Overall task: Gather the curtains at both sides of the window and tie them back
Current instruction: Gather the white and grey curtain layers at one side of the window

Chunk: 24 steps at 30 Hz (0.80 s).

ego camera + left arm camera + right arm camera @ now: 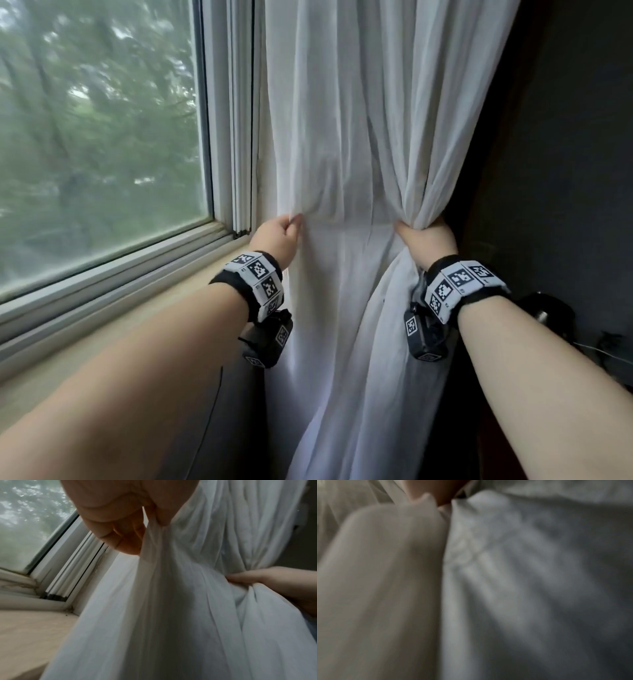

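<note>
A white sheer curtain [346, 137] hangs at the right side of the window [102, 137]. My left hand [279, 234] pinches the curtain's left edge near the window frame; in the left wrist view the cloth [171, 601] runs down from that pinch [154, 519]. My right hand [426, 240] grips a gathered bunch of the curtain's right part against the dark wall, and it shows at the side of the left wrist view [267, 580]. The right wrist view is filled with blurred folds of curtain [505, 574]. No tie-back is in view.
A beige window sill [113, 329] runs under the glass at lower left. A dark wall [565, 154] stands right of the curtain, with dark objects and a thin cable [548, 311] low beside my right wrist.
</note>
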Available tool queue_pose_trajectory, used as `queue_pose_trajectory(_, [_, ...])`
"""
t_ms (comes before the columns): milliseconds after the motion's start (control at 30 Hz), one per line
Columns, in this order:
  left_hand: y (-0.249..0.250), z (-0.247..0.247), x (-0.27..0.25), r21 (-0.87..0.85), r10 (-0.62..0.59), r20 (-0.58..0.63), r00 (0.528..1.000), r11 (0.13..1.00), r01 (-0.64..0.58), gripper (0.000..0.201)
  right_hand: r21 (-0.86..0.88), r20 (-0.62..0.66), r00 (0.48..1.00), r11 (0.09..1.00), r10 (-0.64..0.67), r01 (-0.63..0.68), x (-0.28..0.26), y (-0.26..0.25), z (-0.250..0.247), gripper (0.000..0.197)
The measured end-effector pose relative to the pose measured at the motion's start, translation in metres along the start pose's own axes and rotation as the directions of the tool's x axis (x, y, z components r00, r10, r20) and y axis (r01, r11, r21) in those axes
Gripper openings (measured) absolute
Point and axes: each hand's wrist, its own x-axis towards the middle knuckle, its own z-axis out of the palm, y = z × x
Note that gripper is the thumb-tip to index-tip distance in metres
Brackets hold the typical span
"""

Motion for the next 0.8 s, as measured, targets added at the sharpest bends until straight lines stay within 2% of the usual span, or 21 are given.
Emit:
queue_pose_trajectory(67, [-0.004, -0.005, -0.005, 0.032, 0.092, -0.012, 0.996, 0.995, -0.092, 0.044, -0.031, -0.017, 1.0, 0.999, 0.01, -0.011, 0.002, -0.002, 0.007, 0.048])
queue_pose_trajectory(133, [-0.004, -0.011, -0.014, -0.015, 0.153, 0.011, 0.988, 0.988, -0.153, 0.044, -0.033, -0.016, 1.0, 0.999, -0.001, 0.0, -0.001, -0.007, 0.015, 0.048])
queue_pose_trajectory(233, [0.005, -0.017, -0.032, -0.165, 0.157, 0.121, 0.98, 0.977, -0.136, 0.039, 0.056, 0.069, 0.998, 0.998, -0.002, -0.002, -0.013, -0.017, 0.024, 0.049])
queue_pose_trajectory(367, [0.027, -0.002, -0.06, -0.258, 0.168, 0.28, 0.945, 0.961, -0.095, 0.026, 0.195, 0.241, 0.97, 0.978, 0.028, -0.077, -0.035, -0.025, 0.02, 0.047])
queue_pose_trajectory(467, [0.039, 0.026, -0.078, -0.396, 0.196, 0.365, 0.91, 0.917, -0.038, 0.033, 0.284, 0.306, 0.952, 0.952, 0.025, -0.117, -0.05, -0.026, 0.011, 0.073])
queue_pose_trajectory(567, [0.048, 0.044, -0.089, -0.418, 0.243, 0.353, 0.904, 0.905, -0.08, 0.034, 0.361, 0.366, 0.931, 0.92, 0.007, -0.149, -0.057, -0.014, 0.004, 0.123])
queue_pose_trajectory(633, [0.054, 0.048, -0.094, -0.421, 0.264, 0.342, 0.902, 0.901, -0.104, 0.032, 0.33, 0.391, 0.92, 0.937, -0.021, -0.119, -0.055, -0.005, -0.003, 0.133])
queue_pose_trajectory(667, [0.056, 0.05, -0.094, -0.414, 0.28, 0.345, 0.896, 0.902, -0.122, 0.032, 0.286, 0.405, 0.914, 0.954, -0.032, -0.093, -0.056, -0.005, -0.008, 0.128])
queue_pose_trajectory(733, [0.058, 0.057, -0.091, -0.362, 0.314, 0.361, 0.878, 0.915, -0.179, 0.033, 0.2, 0.399, 0.916, 0.979, -0.043, -0.041, -0.057, -0.007, -0.016, 0.101])
queue_pose_trajectory(800, [0.059, 0.066, -0.087, -0.292, 0.355, 0.429, 0.83, 0.925, -0.245, 0.038, 0.14, 0.264, 0.964, 0.99, -0.022, -0.016, -0.049, -0.005, -0.02, 0.065])
